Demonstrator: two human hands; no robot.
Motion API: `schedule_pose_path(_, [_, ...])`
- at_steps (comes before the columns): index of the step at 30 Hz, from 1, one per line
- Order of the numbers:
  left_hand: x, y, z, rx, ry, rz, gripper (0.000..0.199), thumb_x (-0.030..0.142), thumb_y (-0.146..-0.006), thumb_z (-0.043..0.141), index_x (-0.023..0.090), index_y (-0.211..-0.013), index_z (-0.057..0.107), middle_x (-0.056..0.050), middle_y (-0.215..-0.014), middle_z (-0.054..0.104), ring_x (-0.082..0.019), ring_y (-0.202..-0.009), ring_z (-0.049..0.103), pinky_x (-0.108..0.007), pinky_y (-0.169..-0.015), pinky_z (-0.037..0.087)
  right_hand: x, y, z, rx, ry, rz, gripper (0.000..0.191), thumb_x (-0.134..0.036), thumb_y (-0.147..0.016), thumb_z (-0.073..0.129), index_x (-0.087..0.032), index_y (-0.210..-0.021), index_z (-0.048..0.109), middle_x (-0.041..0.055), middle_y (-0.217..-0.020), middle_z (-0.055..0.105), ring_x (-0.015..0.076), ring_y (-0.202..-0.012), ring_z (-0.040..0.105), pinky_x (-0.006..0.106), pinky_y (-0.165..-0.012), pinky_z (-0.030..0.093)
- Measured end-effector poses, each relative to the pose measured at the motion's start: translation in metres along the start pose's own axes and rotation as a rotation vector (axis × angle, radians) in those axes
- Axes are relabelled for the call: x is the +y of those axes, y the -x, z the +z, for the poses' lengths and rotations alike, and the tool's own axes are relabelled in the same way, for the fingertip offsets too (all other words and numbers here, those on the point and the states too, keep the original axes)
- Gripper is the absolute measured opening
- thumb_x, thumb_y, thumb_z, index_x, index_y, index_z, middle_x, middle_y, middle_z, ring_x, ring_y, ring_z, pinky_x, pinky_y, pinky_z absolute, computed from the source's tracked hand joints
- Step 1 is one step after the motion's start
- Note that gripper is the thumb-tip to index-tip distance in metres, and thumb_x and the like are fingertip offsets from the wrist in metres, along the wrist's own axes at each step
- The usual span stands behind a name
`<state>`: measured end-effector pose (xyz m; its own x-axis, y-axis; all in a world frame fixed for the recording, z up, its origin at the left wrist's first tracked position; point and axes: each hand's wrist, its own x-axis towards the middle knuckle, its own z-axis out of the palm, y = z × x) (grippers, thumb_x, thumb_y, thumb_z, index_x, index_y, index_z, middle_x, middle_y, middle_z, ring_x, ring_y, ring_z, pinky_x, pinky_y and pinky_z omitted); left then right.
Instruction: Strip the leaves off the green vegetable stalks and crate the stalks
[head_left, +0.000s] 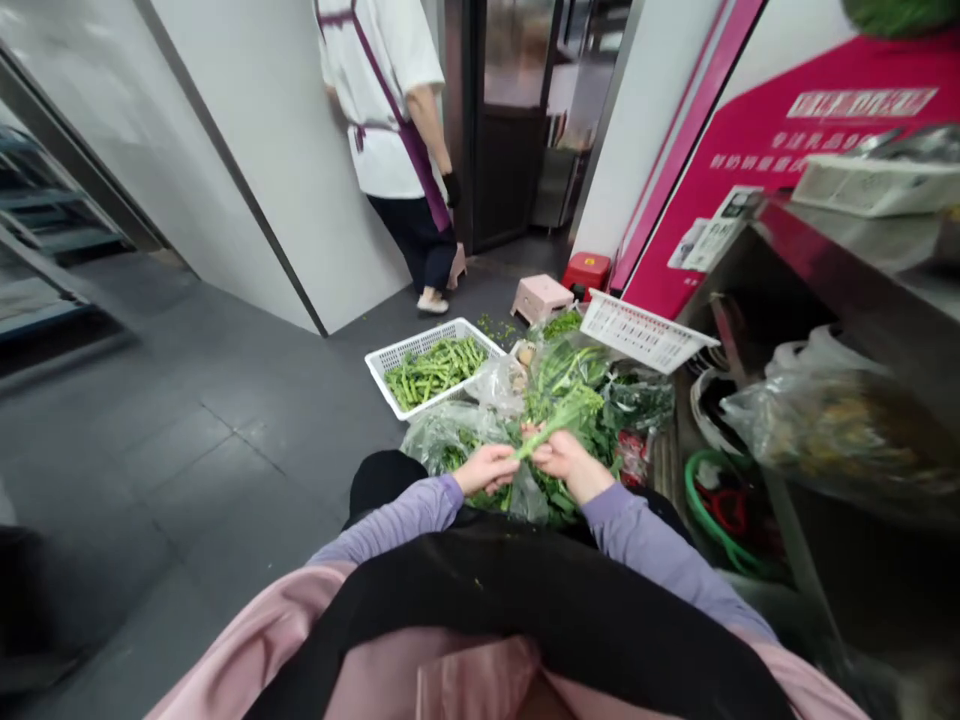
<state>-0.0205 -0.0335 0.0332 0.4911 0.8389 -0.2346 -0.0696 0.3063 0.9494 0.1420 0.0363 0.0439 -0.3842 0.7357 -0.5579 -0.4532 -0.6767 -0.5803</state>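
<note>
A pale green vegetable stalk [553, 424] with a leafy, bud-like tip slants up to the right in front of me. My left hand [487, 469] pinches its lower end, fingers closed. Around the middle of the stalk, the fingers of my right hand [561, 456] are closed as well. Beneath both hands lies a heap of leafy greens [564, 368], partly in clear plastic bags [450, 425]. Just beyond, a white perforated basket [379, 372] on the floor holds many trimmed green stalks [439, 368].
A white crate [645, 335] leans at the heap's far right, near a pink stool [541, 298] and a red box [586, 272]. Metal shelving [862, 260] with a bagged item [825, 420] stands on my right. A person in a purple apron [390, 110] is by the doorway.
</note>
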Motion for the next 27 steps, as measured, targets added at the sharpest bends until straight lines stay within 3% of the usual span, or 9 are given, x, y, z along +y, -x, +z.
schedule_pose_path(3, [0.013,0.000,0.003,-0.002,0.231,0.061,0.042,0.053,-0.072,0.062,0.019,-0.067,0.037,0.012,-0.041,0.030,-0.003,-0.029,0.022,-0.017,-0.030,0.025,-0.006,0.002,-0.026,0.239,-0.055,-0.207,0.020,-0.007,-0.079,0.047,-0.019,-0.065,0.039,-0.0094,-0.041,0.037,0.0020,-0.029,0.022,0.011,-0.027,0.018])
schedule_pose_path(5, [0.022,-0.002,0.001,0.071,0.344,0.163,0.045,0.050,-0.072,0.064,0.019,-0.063,0.034,0.011,-0.041,0.029,-0.004,-0.030,0.028,-0.017,-0.035,0.033,-0.007,0.006,-0.041,0.336,-0.068,-0.263,0.020,-0.008,-0.080,0.050,-0.019,-0.067,0.040,-0.0075,-0.046,0.047,0.0027,-0.031,0.030,0.012,-0.030,0.031])
schedule_pose_path(7, [0.029,-0.009,-0.002,0.152,0.326,0.196,0.045,0.046,-0.071,0.067,0.017,-0.059,0.035,0.008,-0.045,0.037,-0.005,-0.037,0.042,-0.019,-0.043,0.043,-0.006,0.013,-0.045,0.258,-0.051,-0.267,0.015,-0.012,-0.081,0.055,-0.019,-0.072,0.045,-0.0029,-0.062,0.061,0.0045,-0.039,0.043,0.017,-0.041,0.045])
schedule_pose_path(9, [0.033,-0.019,-0.005,0.211,0.237,0.164,0.039,0.041,-0.072,0.069,0.014,-0.061,0.044,0.005,-0.051,0.045,-0.006,-0.041,0.048,-0.021,-0.048,0.047,-0.003,0.019,-0.038,0.097,-0.012,-0.292,0.010,-0.019,-0.081,0.060,-0.018,-0.077,0.051,-0.0002,-0.073,0.065,0.0059,-0.045,0.049,0.021,-0.049,0.050])
schedule_pose_path(12, [0.037,-0.033,0.001,0.306,0.124,0.112,0.023,0.031,-0.076,0.067,0.011,-0.084,0.058,0.003,-0.062,0.055,-0.005,-0.044,0.051,-0.021,-0.050,0.049,-0.002,0.023,-0.017,-0.068,0.038,-0.344,0.017,-0.028,-0.077,0.068,-0.016,-0.076,0.056,-0.0028,-0.061,0.057,0.0058,-0.044,0.045,0.020,-0.047,0.045])
schedule_pose_path(14, [0.040,-0.040,0.010,0.294,0.090,0.082,0.024,0.027,-0.077,0.066,0.011,-0.095,0.059,-0.001,-0.072,0.061,-0.007,-0.054,0.058,-0.020,-0.052,0.051,-0.003,0.024,-0.007,-0.116,0.067,-0.383,0.022,-0.031,-0.073,0.072,-0.015,-0.073,0.056,-0.0048,-0.053,0.049,0.0061,-0.044,0.042,0.021,-0.047,0.042])
schedule_pose_path(16, [0.043,-0.043,0.018,0.248,0.067,0.091,0.024,0.029,-0.080,0.063,0.011,-0.096,0.060,-0.003,-0.073,0.063,-0.009,-0.060,0.061,-0.019,-0.052,0.050,-0.004,0.026,-0.002,-0.139,0.097,-0.421,0.027,-0.034,-0.069,0.075,-0.016,-0.069,0.056,-0.0063,-0.048,0.043,0.0059,-0.044,0.038,0.020,-0.045,0.039])
schedule_pose_path(21, [0.047,-0.046,0.031,0.302,-0.089,0.109,0.026,0.036,-0.084,0.058,0.012,-0.074,0.053,0.005,-0.044,0.046,-0.004,-0.033,0.039,-0.014,-0.033,0.031,-0.003,0.024,-0.002,-0.138,0.175,-0.428,0.035,-0.038,-0.061,0.079,-0.015,-0.061,0.053,-0.0090,-0.045,0.032,0.0028,-0.041,0.026,0.017,-0.036,0.024])
schedule_pose_path(27, [0.043,-0.042,0.032,0.392,-0.096,0.120,0.019,0.028,-0.084,0.056,0.014,-0.071,0.050,0.006,-0.043,0.046,-0.005,-0.032,0.040,-0.016,-0.035,0.033,-0.003,0.024,-0.004,0.001,0.066,-0.508,0.033,-0.023,-0.054,0.079,-0.018,-0.071,0.051,-0.0076,-0.055,0.046,0.0032,-0.045,0.036,0.016,-0.040,0.034])
